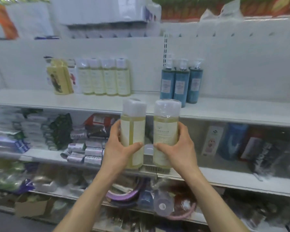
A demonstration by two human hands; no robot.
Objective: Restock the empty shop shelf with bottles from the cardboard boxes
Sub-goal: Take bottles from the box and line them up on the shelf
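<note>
My left hand grips a pale yellow bottle with a white wrapped cap, held upright. My right hand grips a second pale yellow bottle beside it, also upright. Both bottles hang in the air just in front of the white shop shelf, a little below its front edge. On that shelf stand several matching pale yellow bottles in a row at the back left and three blue pump bottles to their right.
Yellow packs lean at the left end of the bottle row. The lower shelves hold packaged goods and boxes. A cardboard box sits at the bottom left. The upper shelf overhangs above.
</note>
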